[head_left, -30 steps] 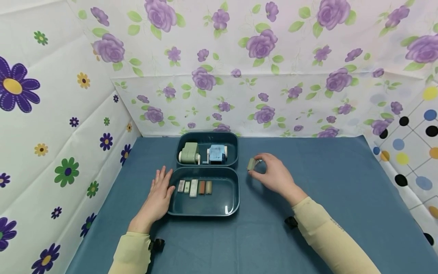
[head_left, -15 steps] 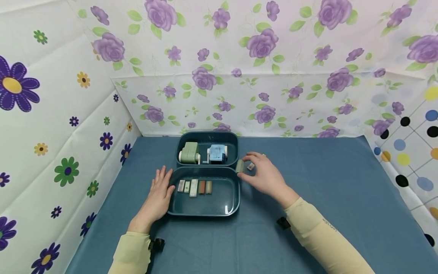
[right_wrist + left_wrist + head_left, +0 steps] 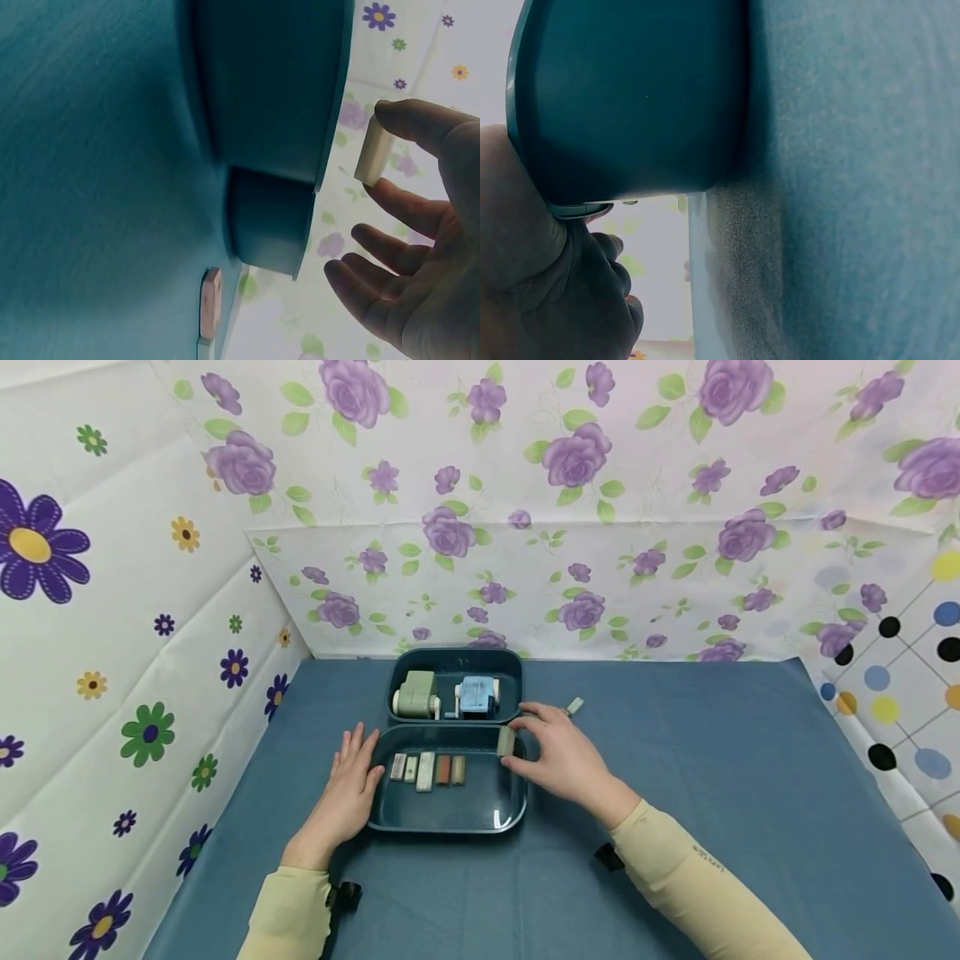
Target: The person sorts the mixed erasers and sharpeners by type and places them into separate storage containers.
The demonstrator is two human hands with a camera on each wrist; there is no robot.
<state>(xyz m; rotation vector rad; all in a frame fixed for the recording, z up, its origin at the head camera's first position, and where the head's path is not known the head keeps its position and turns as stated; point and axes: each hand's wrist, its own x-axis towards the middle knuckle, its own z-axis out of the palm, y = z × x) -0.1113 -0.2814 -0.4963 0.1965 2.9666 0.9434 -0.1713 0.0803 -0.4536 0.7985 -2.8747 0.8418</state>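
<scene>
My right hand (image 3: 566, 756) pinches a small greyish-green eraser-like block (image 3: 506, 741) between thumb and fingertip, above the right rim of the front tray (image 3: 480, 814). In the right wrist view the block (image 3: 374, 152) stands clear of the tray wall, held at its two ends. Several small blocks that look like erasers (image 3: 425, 772) lie in a row inside that tray: white, pale green, reddish-brown and tan. My left hand (image 3: 337, 793) rests against the tray's left rim with fingers extended; the left wrist view shows its thumb (image 3: 517, 217) along the dark tray wall (image 3: 637, 97).
A back tray (image 3: 513, 664) holds a green crank pencil sharpener (image 3: 416, 695) and a blue one (image 3: 477, 695). Behind my right hand, a pale block (image 3: 575, 705) lies on the blue cloth (image 3: 712, 735); a pinkish block (image 3: 211, 304) shows beside it from the right wrist. Flowered sheets (image 3: 480, 585) enclose the table.
My right hand has carried the greyish-green block leftward, from the cloth beside the trays to over the front tray's right rim. The left hand stays put.
</scene>
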